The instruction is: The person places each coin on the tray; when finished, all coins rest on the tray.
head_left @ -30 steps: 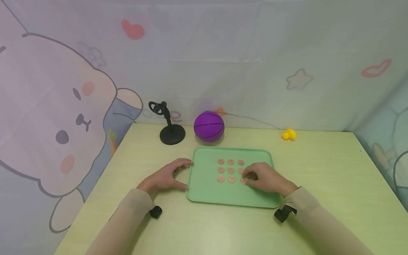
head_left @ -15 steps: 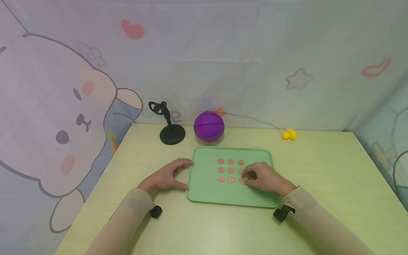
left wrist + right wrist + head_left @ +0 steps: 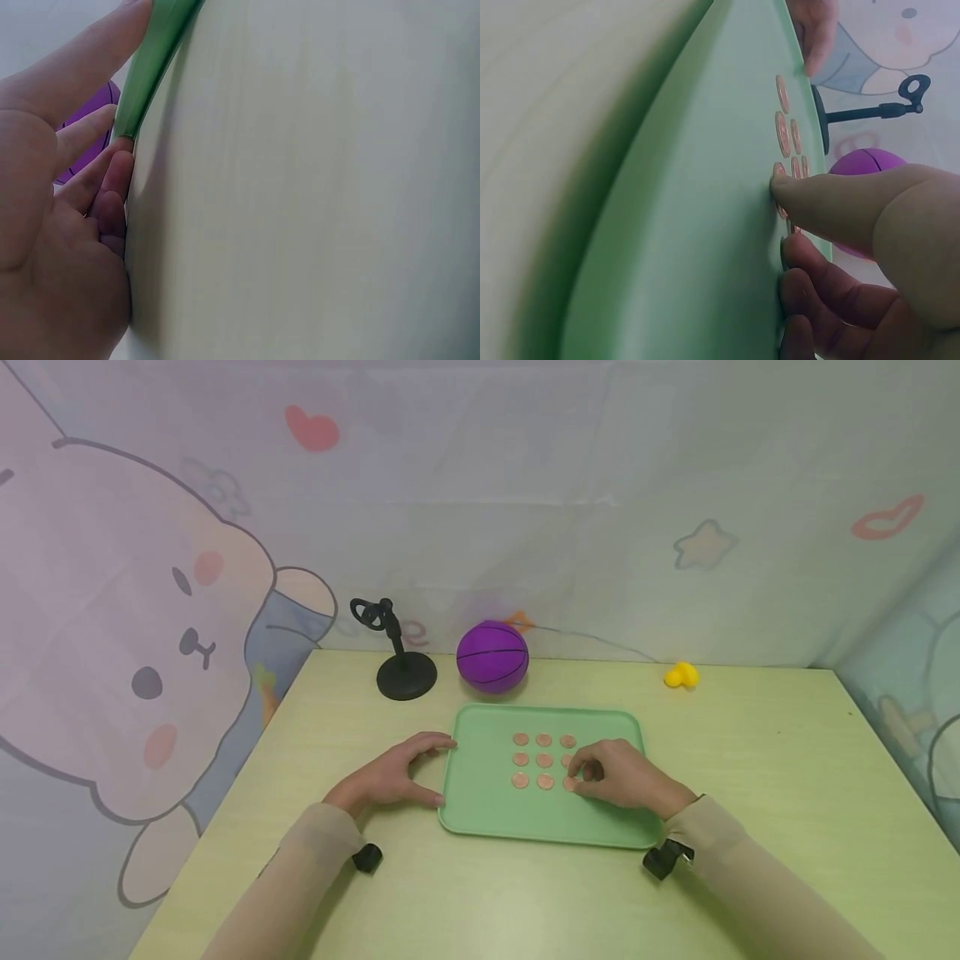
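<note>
A green tray (image 3: 487,814) lies on the table, bearing several copper-coloured coins (image 3: 543,760) laid flat in three rows of three. My right hand (image 3: 622,777) is over the tray's right half, its thumb and index finger pinching the near-right coin (image 3: 570,783). In the right wrist view, the thumb tip covers part of a coin (image 3: 779,168), while the other fingers curl close to the tray. My left hand (image 3: 386,774) spreads in a C shape at the tray's left side, thumb at the near corner and fingertips at the rim further back.
Behind the tray stand a black round-based stand (image 3: 407,675) and a purple ball (image 3: 492,657) with black lines. A small yellow toy (image 3: 681,675) sits at the back right of the table (image 3: 780,777). A printed cloth (image 3: 480,468) hangs behind.
Over the last second my right hand has shifted slightly left, and the near-right coin has slid a little left with it. My left hand stays at the tray's edge.
</note>
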Action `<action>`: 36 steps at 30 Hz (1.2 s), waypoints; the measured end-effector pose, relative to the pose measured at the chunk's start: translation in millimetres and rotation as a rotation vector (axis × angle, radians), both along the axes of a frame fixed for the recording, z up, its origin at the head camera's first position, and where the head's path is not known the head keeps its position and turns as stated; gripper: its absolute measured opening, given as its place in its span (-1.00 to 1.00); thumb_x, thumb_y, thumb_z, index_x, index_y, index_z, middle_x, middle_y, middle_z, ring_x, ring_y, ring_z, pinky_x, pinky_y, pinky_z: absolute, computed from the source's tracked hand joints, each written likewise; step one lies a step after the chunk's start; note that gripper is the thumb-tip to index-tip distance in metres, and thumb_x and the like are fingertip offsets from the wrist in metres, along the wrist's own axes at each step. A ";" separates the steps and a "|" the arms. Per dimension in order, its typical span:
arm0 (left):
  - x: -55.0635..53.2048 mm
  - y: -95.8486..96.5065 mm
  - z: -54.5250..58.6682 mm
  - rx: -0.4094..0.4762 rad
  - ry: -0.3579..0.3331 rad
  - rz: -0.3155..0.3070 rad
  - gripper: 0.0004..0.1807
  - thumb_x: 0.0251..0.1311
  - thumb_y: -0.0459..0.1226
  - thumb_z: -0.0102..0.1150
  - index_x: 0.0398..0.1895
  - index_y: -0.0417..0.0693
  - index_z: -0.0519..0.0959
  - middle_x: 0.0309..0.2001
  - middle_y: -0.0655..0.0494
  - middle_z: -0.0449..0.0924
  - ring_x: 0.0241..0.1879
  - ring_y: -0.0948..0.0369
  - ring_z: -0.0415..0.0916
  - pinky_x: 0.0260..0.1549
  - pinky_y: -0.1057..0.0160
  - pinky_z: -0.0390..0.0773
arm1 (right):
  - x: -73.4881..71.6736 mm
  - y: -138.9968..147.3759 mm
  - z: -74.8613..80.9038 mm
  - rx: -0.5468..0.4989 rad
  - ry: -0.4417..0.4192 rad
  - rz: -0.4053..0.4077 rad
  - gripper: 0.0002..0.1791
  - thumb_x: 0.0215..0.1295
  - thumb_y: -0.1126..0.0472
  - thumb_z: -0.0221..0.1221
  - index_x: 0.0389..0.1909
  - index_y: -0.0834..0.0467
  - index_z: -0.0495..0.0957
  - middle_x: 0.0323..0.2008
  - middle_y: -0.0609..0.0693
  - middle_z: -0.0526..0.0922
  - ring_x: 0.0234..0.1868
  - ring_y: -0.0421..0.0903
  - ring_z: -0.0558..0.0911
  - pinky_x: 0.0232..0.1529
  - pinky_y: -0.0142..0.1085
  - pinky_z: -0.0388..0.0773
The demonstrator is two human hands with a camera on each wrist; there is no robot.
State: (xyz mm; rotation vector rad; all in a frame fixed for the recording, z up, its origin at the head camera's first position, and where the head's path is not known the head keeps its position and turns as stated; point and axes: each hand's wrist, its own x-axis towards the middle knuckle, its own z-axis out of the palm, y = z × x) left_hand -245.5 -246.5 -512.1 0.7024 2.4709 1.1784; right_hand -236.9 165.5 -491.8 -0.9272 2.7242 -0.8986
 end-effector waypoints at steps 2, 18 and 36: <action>-0.1 -0.1 0.3 0.002 0.001 -0.002 -0.03 -0.06 -0.08 0.72 0.48 0.20 0.43 0.48 0.20 0.33 0.39 0.05 0.30 0.53 -0.11 0.15 | 0.3 -0.5 1.1 0.001 -0.002 -0.001 -0.94 0.29 0.22 0.45 -0.28 0.04 0.75 -0.49 -0.20 0.58 -0.45 -0.26 0.46 -0.37 -0.37 0.45; 1.7 0.4 2.2 0.018 -0.004 -0.009 -0.02 -0.04 -0.11 0.71 0.50 0.14 0.42 0.50 0.13 0.32 0.39 0.02 0.30 0.52 -0.14 0.16 | -2.6 32.5 5.8 -0.043 -0.005 0.048 -0.81 0.33 0.20 0.41 -0.06 0.09 0.74 -0.31 -0.21 0.66 -0.30 -0.27 0.61 -0.22 -0.30 0.65; 3.5 0.9 4.4 -0.008 -0.016 0.012 -0.02 -0.06 -0.09 0.72 0.49 0.22 0.42 0.50 0.19 0.31 0.40 0.05 0.29 0.52 -0.11 0.16 | 11.2 127.2 8.5 0.002 -0.181 0.002 -0.77 0.24 0.11 0.51 -0.20 0.05 0.66 -0.34 -0.15 0.65 -0.37 -0.25 0.59 -0.31 -0.37 0.58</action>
